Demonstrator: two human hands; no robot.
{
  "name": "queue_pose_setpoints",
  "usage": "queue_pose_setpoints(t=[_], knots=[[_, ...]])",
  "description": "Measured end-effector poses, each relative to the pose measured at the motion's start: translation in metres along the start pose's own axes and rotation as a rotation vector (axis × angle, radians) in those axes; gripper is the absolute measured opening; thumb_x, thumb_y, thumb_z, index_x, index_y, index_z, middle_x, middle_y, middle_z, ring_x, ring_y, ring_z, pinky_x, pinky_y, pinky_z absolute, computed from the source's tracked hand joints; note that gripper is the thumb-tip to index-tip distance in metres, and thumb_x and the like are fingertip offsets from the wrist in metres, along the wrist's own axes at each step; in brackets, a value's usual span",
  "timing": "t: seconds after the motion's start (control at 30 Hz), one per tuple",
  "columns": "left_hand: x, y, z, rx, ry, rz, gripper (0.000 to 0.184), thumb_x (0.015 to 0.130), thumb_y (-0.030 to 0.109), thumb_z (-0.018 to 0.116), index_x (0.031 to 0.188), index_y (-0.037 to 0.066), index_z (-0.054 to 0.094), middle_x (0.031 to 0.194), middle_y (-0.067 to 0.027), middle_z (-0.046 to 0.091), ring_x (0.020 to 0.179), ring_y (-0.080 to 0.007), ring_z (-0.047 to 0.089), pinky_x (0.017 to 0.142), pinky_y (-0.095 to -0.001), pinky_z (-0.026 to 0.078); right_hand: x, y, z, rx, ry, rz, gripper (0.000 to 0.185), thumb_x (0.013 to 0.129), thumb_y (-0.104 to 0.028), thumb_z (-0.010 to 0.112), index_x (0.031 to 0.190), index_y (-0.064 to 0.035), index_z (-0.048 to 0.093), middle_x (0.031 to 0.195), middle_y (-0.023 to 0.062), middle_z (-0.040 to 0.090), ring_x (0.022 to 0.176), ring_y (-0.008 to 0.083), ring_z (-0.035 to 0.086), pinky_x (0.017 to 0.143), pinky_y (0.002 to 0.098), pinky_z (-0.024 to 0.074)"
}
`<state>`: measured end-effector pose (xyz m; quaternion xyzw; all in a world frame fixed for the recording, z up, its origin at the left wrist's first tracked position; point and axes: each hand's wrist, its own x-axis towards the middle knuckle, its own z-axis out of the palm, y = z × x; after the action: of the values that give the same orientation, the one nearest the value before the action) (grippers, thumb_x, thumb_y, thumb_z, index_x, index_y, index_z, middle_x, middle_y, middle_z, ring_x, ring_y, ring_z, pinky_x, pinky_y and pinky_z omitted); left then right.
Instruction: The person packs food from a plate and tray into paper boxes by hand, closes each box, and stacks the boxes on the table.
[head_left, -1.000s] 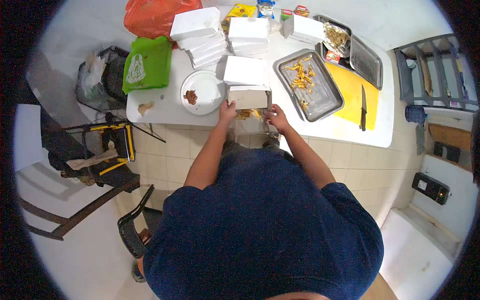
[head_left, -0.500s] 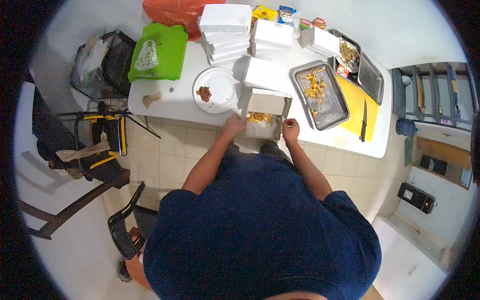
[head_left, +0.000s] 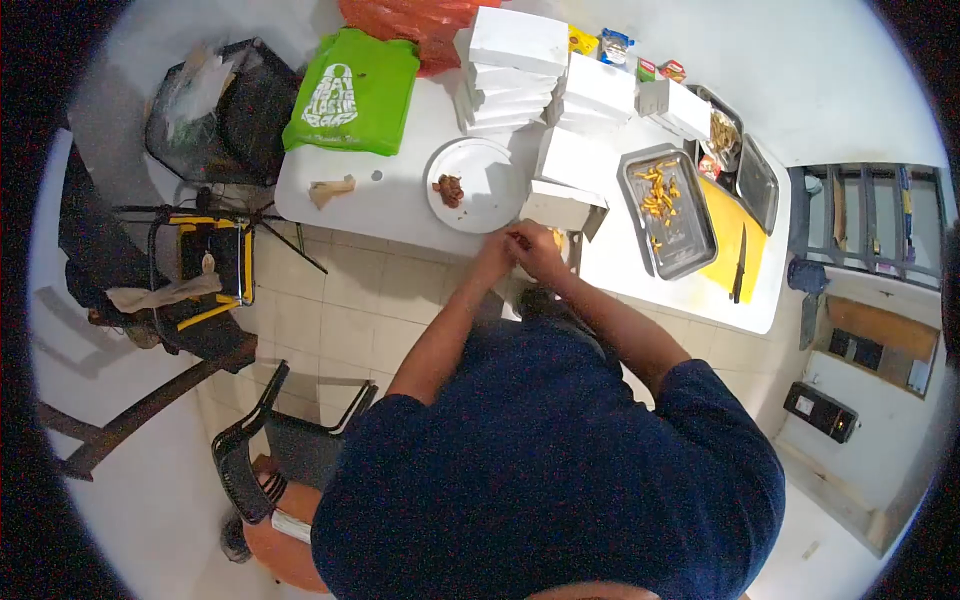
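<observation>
An open white cardboard box [head_left: 563,207] stands at the table's front edge, its lid raised, with a few fries [head_left: 558,238] showing inside. My left hand [head_left: 496,252] and my right hand [head_left: 540,250] meet at the box's front left corner, covering much of its front. Both have their fingers drawn together; what they pinch there is hidden, though the box's left side is closest. Left of the box lies a white plate [head_left: 493,190] with a small heap of reddish-brown food [head_left: 450,190]. A metal tray [head_left: 690,262] with scattered fries is to the right.
Stacked white boxes [head_left: 515,45] stand behind, beside a green bag [head_left: 350,95] and a red bag [head_left: 425,30]. A knife [head_left: 740,265] lies on a yellow cutting board [head_left: 722,215] at right. Another metal container [head_left: 757,180] and small packets [head_left: 616,46] are at the back.
My right hand has left the box's right side and crossed to its left front corner, joining my left hand. The whole view has shifted, moving the table contents rightward in the picture.
</observation>
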<state>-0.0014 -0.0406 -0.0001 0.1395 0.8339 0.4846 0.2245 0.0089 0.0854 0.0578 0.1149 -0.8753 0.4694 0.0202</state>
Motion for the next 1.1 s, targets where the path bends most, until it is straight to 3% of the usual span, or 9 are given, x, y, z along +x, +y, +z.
queue_pose_setpoints(t=[0.13,0.33,0.47,0.57,0.7,0.83,0.9,1.03,1.1], knots=[[0.032,-0.082,0.058,0.795,0.176,0.496,0.045,0.087,0.023,0.054,0.126,0.001,0.047,0.125,-0.0215,0.052,0.115,-0.0359,0.049,0.095,-0.0463,0.041,0.047,0.012,0.034,0.046,-0.150,0.169,0.020,0.077,-0.011,0.066,0.092,0.0010,0.065,0.087,0.0182,0.065,0.080,0.0308,0.065,0.073,0.0376,0.0515],[0.000,-0.083,0.040,-0.113,-0.038,0.175,0.052,0.084,0.018,0.058,0.131,0.001,0.041,0.129,-0.0220,0.047,0.119,-0.0380,0.044,0.101,-0.0456,0.034,0.087,0.029,0.081,0.066,-0.171,0.381,0.031,0.078,-0.012,0.070,0.098,0.0106,0.060,0.077,0.0175,0.065,0.052,0.0187,0.062,0.051,0.0323,0.0514],[0.000,-0.108,0.052,-0.148,-0.009,0.301,0.055,0.080,0.016,0.062,0.130,0.002,0.042,0.130,-0.0199,0.047,0.119,-0.0359,0.045,0.103,-0.0436,0.034,0.101,0.015,0.093,0.049,-0.122,0.564,0.043,0.075,-0.022,0.074,0.100,0.0104,0.059,0.075,0.0191,0.065,0.057,0.0231,0.064,0.056,0.0357,0.0524],[0.003,-0.138,0.079,-0.263,0.015,0.312,0.062,0.074,0.015,0.067,0.131,0.004,0.043,0.133,-0.0136,0.049,0.124,-0.0288,0.044,0.108,-0.0409,0.031,0.104,0.002,0.093,-0.078,-0.031,0.485,0.047,0.070,-0.033,0.077,0.086,0.0072,0.059,0.078,0.0251,0.064,0.073,0.0396,0.064,0.067,0.0430,0.0511],[0.001,-0.107,0.057,-0.473,-0.114,0.165,0.066,0.080,0.016,0.067,0.136,0.004,0.035,0.140,-0.0131,0.041,0.127,-0.0254,0.040,0.110,-0.0405,0.029,0.116,-0.001,0.099,-0.058,-0.093,0.547,0.051,0.071,-0.040,0.075,0.086,0.0066,0.060,0.082,0.0252,0.064,0.075,0.0414,0.064,0.068,0.0449,0.0503],[0.002,-0.080,0.052,0.041,0.057,0.228,0.051,0.087,0.019,0.059,0.132,0.005,0.042,0.135,-0.0151,0.045,0.127,-0.0309,0.039,0.108,-0.0420,0.029,0.112,0.011,0.107,-0.046,-0.024,0.565,0.049,0.070,-0.041,0.075,0.083,0.0039,0.061,0.075,0.0237,0.063,0.075,0.0403,0.063,0.070,0.0449,0.0500],[0.008,-0.094,0.057,-0.249,-0.084,0.263,0.047,0.089,0.019,0.057,0.131,0.005,0.042,0.134,-0.0140,0.046,0.126,-0.0283,0.040,0.108,-0.0407,0.029,0.105,0.032,0.122,-0.095,0.095,0.494,0.046,0.068,-0.038,0.077,0.082,0.0021,0.060,0.072,0.0226,0.062,0.070,0.0401,0.062,0.068,0.0446,0.0503],[-0.002,-0.069,0.033,-0.394,-0.185,0.125,0.039,0.092,0.015,0.052,0.129,0.004,0.044,0.133,-0.0124,0.047,0.125,-0.0241,0.042,0.107,-0.0386,0.031,0.107,0.025,0.118,0.098,0.103,0.614,0.037,0.060,-0.019,0.084,0.080,-0.0004,0.059,0.072,0.0098,0.062,0.064,0.0194,0.060,0.061,0.0330,0.0499],[-0.001,-0.066,0.040,-1.033,-0.184,-0.004,0.037,0.093,0.016,0.051,0.127,0.004,0.044,0.130,-0.0127,0.049,0.123,-0.0237,0.044,0.105,-0.0390,0.033,0.111,0.011,0.111,0.269,0.123,0.693,0.036,0.060,-0.017,0.084,0.080,-0.0017,0.058,0.073,0.0077,0.062,0.065,0.0174,0.060,0.060,0.0313,0.0495]])
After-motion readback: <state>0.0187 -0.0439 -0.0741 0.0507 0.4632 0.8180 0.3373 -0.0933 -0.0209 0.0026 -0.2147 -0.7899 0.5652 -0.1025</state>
